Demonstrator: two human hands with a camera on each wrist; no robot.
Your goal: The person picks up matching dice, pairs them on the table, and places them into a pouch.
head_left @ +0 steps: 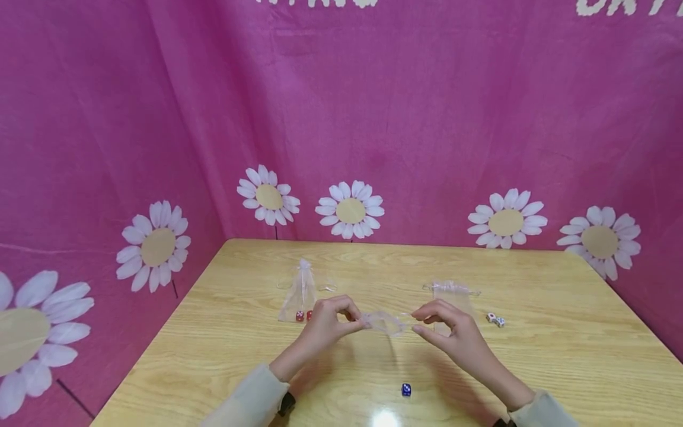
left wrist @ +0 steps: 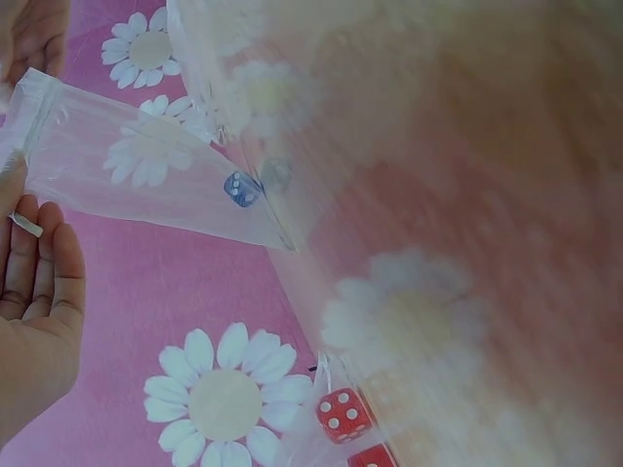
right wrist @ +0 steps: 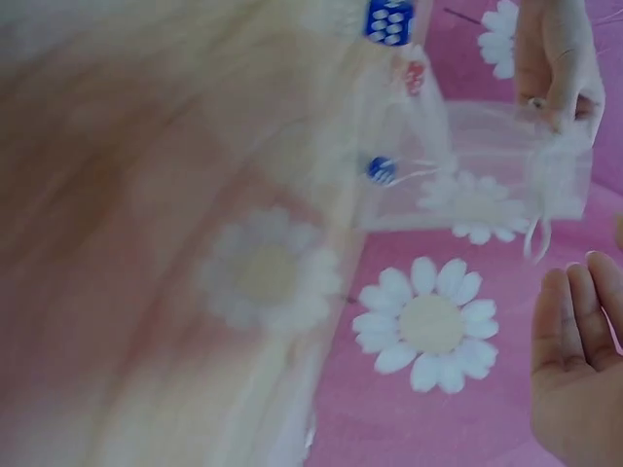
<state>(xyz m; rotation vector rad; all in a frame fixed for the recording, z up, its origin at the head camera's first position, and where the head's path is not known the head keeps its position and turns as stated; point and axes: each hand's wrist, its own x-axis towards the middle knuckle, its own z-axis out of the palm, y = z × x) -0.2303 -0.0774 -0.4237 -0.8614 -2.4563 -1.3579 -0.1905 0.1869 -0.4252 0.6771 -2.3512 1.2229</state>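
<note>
White gauze bag (head_left: 385, 323) hangs above the surface (head_left: 373, 267): left fingers (head_left: 354, 326) pinch its rim, right fingers (head_left: 428, 309) stand slightly parted, their hold unclear. Probably it is being opened; next seems to need the near blue die (head_left: 407, 389).

Head view forward and down over table (head_left: 368, 270), wrist views close, sideways, sharing sheer bag (left wrist: 146, 161)

- A draped, booth-like corner (head_left: 194, 130); the wider building cannot be told
- Magenta cloth walls (head_left: 416, 118) bear daisies (head_left: 350, 210) and white lettering (head_left: 589, 10)
- A wood-grain table (head_left: 581, 338) stands before them
</note>
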